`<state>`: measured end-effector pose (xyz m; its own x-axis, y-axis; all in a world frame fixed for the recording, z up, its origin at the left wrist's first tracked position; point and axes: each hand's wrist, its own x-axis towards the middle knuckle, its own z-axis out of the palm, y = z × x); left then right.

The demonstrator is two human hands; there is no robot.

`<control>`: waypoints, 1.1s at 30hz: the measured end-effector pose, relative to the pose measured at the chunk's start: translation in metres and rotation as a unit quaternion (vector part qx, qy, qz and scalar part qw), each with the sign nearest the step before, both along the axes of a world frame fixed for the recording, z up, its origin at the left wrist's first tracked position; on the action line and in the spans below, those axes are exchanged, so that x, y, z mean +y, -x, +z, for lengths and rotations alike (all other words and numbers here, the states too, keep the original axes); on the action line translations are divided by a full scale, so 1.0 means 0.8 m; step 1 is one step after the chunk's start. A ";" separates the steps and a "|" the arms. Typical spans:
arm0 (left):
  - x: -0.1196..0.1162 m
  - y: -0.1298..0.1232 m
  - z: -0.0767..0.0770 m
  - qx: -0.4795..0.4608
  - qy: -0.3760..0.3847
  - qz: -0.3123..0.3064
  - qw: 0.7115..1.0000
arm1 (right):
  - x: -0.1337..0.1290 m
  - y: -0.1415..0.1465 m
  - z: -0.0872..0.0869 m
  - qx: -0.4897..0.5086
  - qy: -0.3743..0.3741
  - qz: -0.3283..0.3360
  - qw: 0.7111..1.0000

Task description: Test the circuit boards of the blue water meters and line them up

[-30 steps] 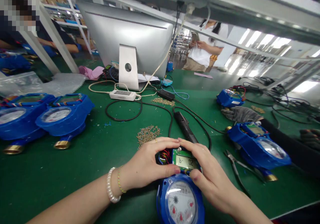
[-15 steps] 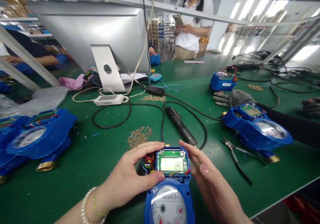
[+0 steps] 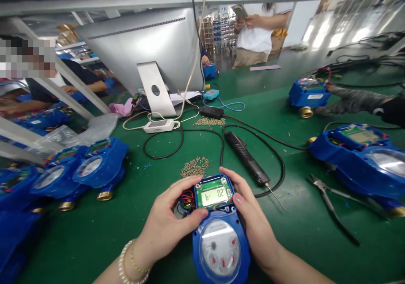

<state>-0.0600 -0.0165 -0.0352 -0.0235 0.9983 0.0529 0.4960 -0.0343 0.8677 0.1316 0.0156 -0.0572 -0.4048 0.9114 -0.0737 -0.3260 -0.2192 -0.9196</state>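
Note:
A blue water meter [image 3: 196, 254] with a round dial stands on the green table in front of me. Its top compartment is uncovered, showing a circuit board with a lit display [image 3: 214, 196] and coloured wires at the left. My left hand [image 3: 169, 218] grips the compartment's left side, thumb on the near edge and fingers along the far edge. On the right side, my right hand [image 3: 253, 223] holds the meter, its thumb by the display and its index finger at the far corner. Beyond it lies a pile of small screws [image 3: 195, 166].
A black electric screwdriver [image 3: 247, 157] and its cable lie beyond my right hand, with cutting pliers [image 3: 332, 208] further right. More blue meters [image 3: 98, 166] stand at both sides. A co-worker's gloved hand [image 3: 351, 100] touches a blue meter [image 3: 308, 94] at the back right. A monitor [image 3: 142, 43] stands behind.
My right hand has closed in against the meter's side. Characters on the display differ. The co-worker's gloved hand has moved to the back-right meter. The view has turned left.

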 end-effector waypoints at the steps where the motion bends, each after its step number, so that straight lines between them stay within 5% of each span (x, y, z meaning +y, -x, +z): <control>1: 0.002 0.000 0.002 0.006 -0.001 -0.004 1.000 | 0.005 -0.002 0.002 -0.003 -0.007 0.004 1.000; 11: 0.007 0.001 0.009 0.030 -0.002 -0.043 0.999 | 0.032 -0.002 0.034 -0.241 -0.088 0.071 0.964; 18: 0.001 0.011 0.018 -0.008 0.042 -0.096 0.994 | 0.034 -0.009 0.022 -0.240 -0.134 0.107 0.955; 25: 0.008 -0.009 0.020 -0.001 0.024 -0.021 0.999 | 0.042 -0.021 0.017 -0.258 -0.174 0.128 0.942; 29: 0.010 -0.014 0.021 0.026 0.005 -0.021 0.999 | 0.040 -0.030 0.011 -0.198 -0.148 0.171 0.954; 33: 0.008 -0.016 0.023 0.043 0.021 -0.023 0.999 | 0.034 -0.026 0.008 -0.168 -0.143 0.143 0.965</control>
